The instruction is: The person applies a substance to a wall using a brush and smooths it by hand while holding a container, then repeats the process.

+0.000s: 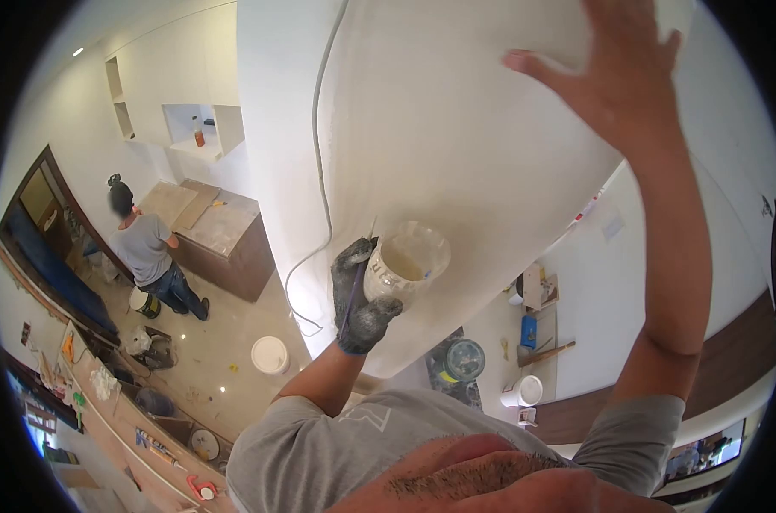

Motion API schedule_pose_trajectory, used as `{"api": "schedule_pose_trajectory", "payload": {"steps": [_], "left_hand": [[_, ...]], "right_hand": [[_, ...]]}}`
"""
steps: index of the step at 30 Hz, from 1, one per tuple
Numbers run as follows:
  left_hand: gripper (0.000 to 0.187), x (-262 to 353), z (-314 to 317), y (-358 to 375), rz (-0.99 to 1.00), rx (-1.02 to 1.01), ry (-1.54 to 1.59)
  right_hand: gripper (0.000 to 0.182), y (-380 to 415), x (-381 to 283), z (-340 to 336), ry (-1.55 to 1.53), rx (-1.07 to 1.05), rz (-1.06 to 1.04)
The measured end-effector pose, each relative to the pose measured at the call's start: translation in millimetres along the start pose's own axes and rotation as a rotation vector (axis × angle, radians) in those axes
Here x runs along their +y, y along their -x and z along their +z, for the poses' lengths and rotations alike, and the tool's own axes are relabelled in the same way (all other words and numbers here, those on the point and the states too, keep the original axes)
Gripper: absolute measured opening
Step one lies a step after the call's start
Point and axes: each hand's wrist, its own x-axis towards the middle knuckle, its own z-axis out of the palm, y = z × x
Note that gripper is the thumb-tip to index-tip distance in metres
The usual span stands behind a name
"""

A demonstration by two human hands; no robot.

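My left hand, in a dark grey glove, is wrapped round a whitish plastic tub in front of my chest. The tub's open mouth shows a pale lining, with marks on its side. A slim paintbrush with a dark handle is held along the tub in the same hand, its thin tip pointing up. My bare right hand is raised high at the upper right, fingers spread and holding nothing. It is in front of the pale wall surface; whether it touches cannot be made out.
A grey cable hangs down beside the wall. At left, a person stands at a wooden cabinet. Buckets stand on the floor below, and a bench with tools runs along the lower left.
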Motion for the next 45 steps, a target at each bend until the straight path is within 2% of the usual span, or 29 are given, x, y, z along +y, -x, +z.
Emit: {"api": "schedule_pose_trajectory", "payload": {"steps": [5, 10, 11, 13, 14, 17, 18, 20, 22, 25, 28, 33, 37, 43, 45], "left_hand": [[0.073, -6, 0, 2, 0.01, 0.031, 0.011], [0.073, -2, -3, 0, -0.004, 0.039, 0.03], [0.072, -3, -5, 0, -0.007, 0.03, 0.03], [0.072, -2, -6, 0, -0.016, 0.013, 0.034], [0.071, 0, -7, 0, -0.023, 0.004, 0.036], [0.072, 10, -4, -4, -0.033, -0.024, 0.049], [0.072, 11, -3, -6, -0.023, -0.037, 0.057], [0.074, 14, -3, -8, -0.05, -0.07, 0.069], [0.075, 16, -4, -7, -0.096, -0.12, 0.063], [0.077, 3, -18, -8, -0.102, -0.206, 0.012], [0.078, -10, -23, -4, -0.12, -0.192, 0.028], [0.08, -12, -10, 1, -0.176, -0.141, 0.13], [0.081, -29, -18, -3, -0.144, -0.282, 0.066], [0.082, -35, -1, 3, -0.189, -0.31, 0.168], [0.083, -41, 0, 8, -0.177, -0.305, 0.187]], "right_hand": [[0.115, -6, -48, 17, 0.001, -0.033, -0.061], [0.113, -4, -42, 23, -0.031, -0.03, 0.016], [0.11, 0, -36, 27, -0.033, -0.005, 0.041], [0.08, 10, -20, 35, 0.001, 0.204, 0.0], [0.054, 19, -11, 35, 0.034, 0.389, -0.066], [0.054, 45, -8, 29, -0.102, 0.17, -0.452], [0.06, 48, -12, 26, -0.123, -0.091, -0.661], [0.066, 50, -27, 27, -0.21, -0.298, -0.92], [0.066, 52, -52, 43, -0.336, -0.169, -1.027], [0.071, 41, -78, 76, -0.65, 0.119, -0.92], [0.082, 28, -85, 92, -0.573, 0.113, -0.937], [0.088, 35, -63, 95, -0.446, 0.034, -0.892], [0.091, 41, -36, 92, -0.422, 0.001, -0.872], [0.094, 55, 3, 89, -0.476, -0.08, -0.824], [0.085, 66, 16, 86, -0.521, -0.094, -0.774]]}}
